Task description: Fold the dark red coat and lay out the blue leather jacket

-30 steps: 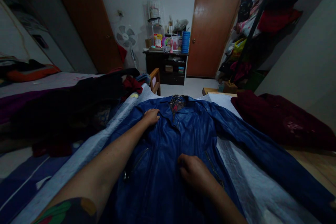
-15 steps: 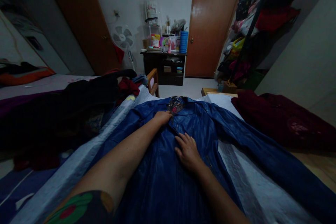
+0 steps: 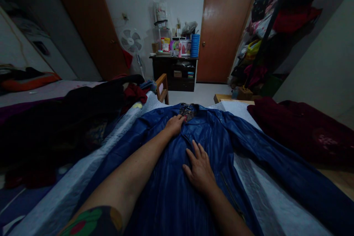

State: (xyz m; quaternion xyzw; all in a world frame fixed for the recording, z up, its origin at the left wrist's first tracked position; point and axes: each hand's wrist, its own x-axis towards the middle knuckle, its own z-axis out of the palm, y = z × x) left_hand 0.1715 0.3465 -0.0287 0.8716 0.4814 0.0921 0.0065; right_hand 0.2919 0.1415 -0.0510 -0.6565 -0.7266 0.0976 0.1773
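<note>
A blue, leather-like jacket point(image 3: 171, 177) lies front up on a pale cloth, its collar away from me and its right-hand sleeve stretched toward the lower right. At the collar opening, beside the patterned lining point(image 3: 189, 112), my left hand point(image 3: 174, 124) pinches the front edge of the jacket. My right hand point(image 3: 200, 167) rests on the jacket's chest, palm down, with its fingers spread. A zipper point(image 3: 232, 195) shows on the jacket to the right of that hand.
Dark clothes point(image 3: 69, 114) are piled on the left, and a maroon garment point(image 3: 298, 129) lies on the right. Beyond the far edge stand a wooden chair point(image 3: 163, 86), a dark cabinet point(image 3: 174, 73) and a fan point(image 3: 132, 41). Bags point(image 3: 295, 18) hang at the upper right.
My right hand has moved slightly nearer to me and its fingers have spread wider. My left hand still grips by the collar, slightly farther right in view. The whole view has shifted a little.
</note>
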